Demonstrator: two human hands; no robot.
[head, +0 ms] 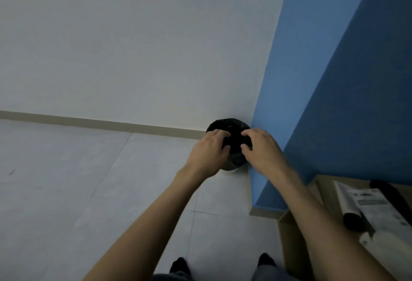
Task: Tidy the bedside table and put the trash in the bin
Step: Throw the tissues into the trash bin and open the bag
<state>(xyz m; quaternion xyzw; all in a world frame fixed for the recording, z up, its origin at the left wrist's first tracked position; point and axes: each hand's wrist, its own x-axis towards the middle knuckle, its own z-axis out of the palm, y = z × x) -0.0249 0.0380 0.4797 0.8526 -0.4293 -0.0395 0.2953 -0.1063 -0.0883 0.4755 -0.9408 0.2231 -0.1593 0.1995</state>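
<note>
Black bin liner (229, 124), blue wall (334, 80), pale grey floor tiles (66, 180)

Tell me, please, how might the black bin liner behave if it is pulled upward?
The bin liner looks thin and crinkled, so probably floppy and light. The bin stands small in the corner, so it may lift or tip along with it.

Bare forearms, no sleeves; dark socks (180, 265) and grey trousers (262, 273) below.

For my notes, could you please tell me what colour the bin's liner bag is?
Black, seen in the head view: the liner bag lines the bin.
</note>
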